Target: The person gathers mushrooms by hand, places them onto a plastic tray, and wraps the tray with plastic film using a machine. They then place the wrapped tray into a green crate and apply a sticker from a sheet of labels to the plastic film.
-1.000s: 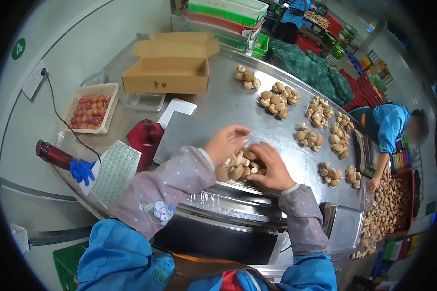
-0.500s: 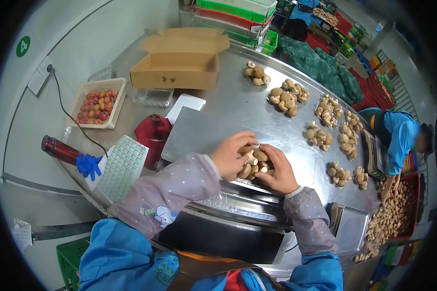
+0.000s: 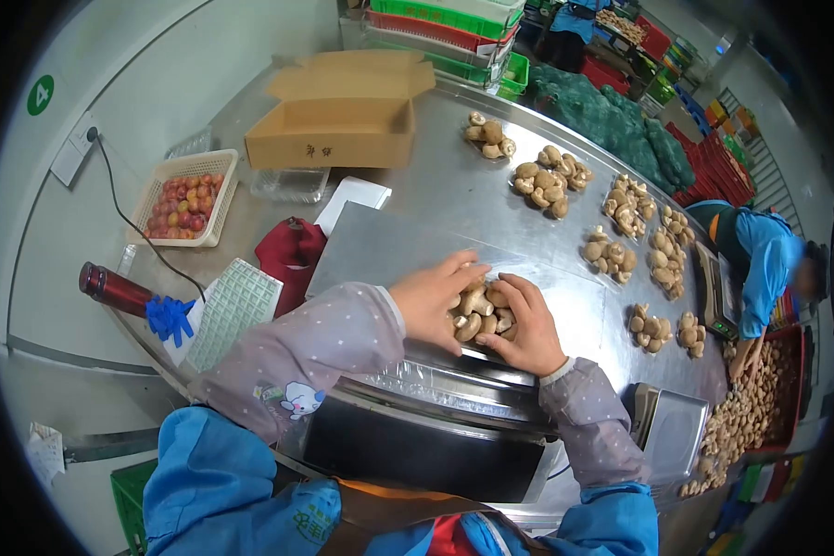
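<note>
Between my two hands lies a small pile of brown-capped mushrooms (image 3: 479, 304) with pale stems, on the metal wrapping machine's surface. My left hand (image 3: 433, 298) curves round the pile's left side, its fingers reaching over the far edge. On the other side my right hand (image 3: 531, 326) presses in with bent fingers, thumb near the front of the pile. Whatever lies under the mushrooms is hidden. Clear plastic film (image 3: 435, 389) shows just in front of the pile, above a dark panel (image 3: 422, 451).
Several mushroom piles (image 3: 540, 183) stand on the steel table's far right. A cardboard box (image 3: 334, 130), a basket of red fruit (image 3: 185, 206), a red flask (image 3: 111, 285) and a scale (image 3: 674, 435) surround the workspace. Another person (image 3: 760, 259) reaches into loose mushrooms (image 3: 749, 398).
My left hand has shifted slightly left, widening the gap between the hands and showing more of the mushrooms. My right hand stays beside the pile.
</note>
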